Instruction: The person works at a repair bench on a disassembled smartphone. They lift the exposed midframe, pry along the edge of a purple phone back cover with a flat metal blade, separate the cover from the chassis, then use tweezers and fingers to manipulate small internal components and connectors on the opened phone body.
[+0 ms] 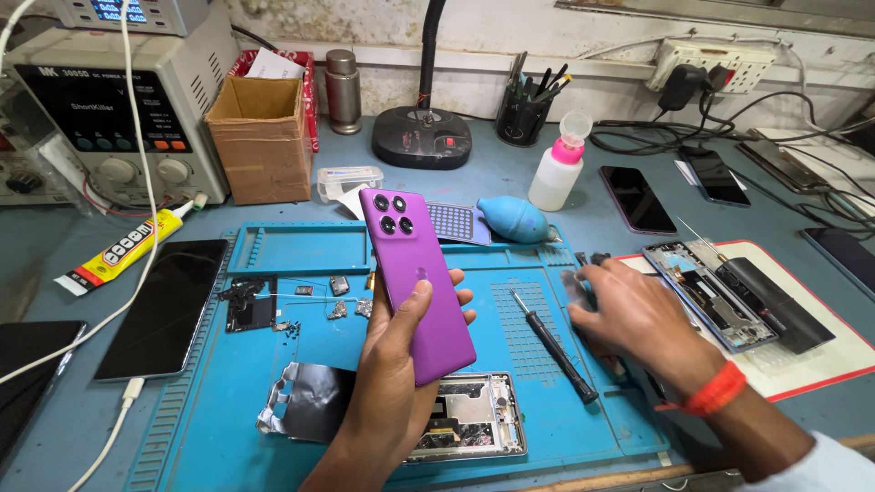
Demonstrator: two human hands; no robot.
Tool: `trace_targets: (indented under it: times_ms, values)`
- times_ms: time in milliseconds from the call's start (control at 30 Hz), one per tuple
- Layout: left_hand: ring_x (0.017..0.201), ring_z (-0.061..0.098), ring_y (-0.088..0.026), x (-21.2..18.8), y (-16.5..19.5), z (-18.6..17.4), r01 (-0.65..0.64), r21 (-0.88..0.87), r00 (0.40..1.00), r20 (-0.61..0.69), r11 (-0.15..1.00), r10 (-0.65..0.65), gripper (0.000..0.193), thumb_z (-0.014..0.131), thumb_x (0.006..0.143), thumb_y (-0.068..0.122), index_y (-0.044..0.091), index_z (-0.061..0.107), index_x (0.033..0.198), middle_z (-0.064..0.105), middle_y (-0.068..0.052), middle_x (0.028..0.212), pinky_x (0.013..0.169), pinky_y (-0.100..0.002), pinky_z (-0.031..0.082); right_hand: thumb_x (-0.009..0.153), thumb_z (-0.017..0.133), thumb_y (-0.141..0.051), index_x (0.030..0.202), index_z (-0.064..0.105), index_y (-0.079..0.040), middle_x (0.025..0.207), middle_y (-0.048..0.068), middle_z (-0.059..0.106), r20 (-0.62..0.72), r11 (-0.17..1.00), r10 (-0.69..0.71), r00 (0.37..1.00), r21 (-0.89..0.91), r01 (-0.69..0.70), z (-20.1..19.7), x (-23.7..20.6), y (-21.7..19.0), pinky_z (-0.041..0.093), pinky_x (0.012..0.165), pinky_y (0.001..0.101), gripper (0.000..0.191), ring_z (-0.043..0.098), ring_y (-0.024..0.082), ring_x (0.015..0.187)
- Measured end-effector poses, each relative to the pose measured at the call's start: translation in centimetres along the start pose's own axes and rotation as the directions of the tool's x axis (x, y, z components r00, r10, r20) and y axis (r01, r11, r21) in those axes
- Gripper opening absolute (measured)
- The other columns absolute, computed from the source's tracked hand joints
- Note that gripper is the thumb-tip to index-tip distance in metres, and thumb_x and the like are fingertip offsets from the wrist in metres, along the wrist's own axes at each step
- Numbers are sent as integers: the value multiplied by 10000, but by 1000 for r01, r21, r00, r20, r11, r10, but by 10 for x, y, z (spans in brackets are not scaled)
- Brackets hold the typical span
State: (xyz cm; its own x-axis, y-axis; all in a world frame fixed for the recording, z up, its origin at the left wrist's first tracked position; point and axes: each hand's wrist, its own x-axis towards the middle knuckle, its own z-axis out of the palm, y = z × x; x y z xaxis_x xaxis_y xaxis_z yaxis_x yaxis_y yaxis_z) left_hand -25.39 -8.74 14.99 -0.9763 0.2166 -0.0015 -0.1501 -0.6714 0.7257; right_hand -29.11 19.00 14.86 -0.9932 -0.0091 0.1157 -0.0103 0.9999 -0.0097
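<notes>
My left hand (390, 378) holds up a purple phone back cover (415, 278) with several round camera rings, tilted above the blue work mat (301, 251). Below it on the mat lies an opened phone frame (474, 415) next to a crumpled silver foil sheet (305, 401). My right hand (633, 314) rests palm down at the mat's right edge, fingers spread over small dark parts; it wears an orange wristband. A black screwdriver (551, 346) lies between my hands. Small loose phone parts (260, 305) sit at the mat's left.
A phone screen (164, 305) lies left of the mat beside a glue tube (123, 251). A power supply (109, 109) and cardboard box (264, 137) stand behind. A blue air blower (515, 219), white bottle (558, 169), lamp base (421, 137) and several phones (638, 199) lie around, with another disassembled phone (711, 296) at right.
</notes>
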Motion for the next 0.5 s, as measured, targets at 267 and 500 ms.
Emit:
trace_targets:
  times_ms: [267,500]
  values:
    - [1114,608,-196,-2,4,3,-24,26,1000,1,999,24,519,546,949,327,113,433,1408,614,-116,1252,986,-413,525,773,785,-345,1068,674,-36,1006,214,714,92,999,-26,995,33,23,-15,18,-12,564,851,490,441,700,399,957]
    - [1117,635,-231,-1,18,8,-20,-33,999,39,999,21,473,497,977,277,84,422,1402,628,-153,1249,937,-449,588,817,717,-212,1200,636,-96,904,217,733,83,997,-74,994,5,74,-22,23,-9,564,800,525,408,710,408,882]
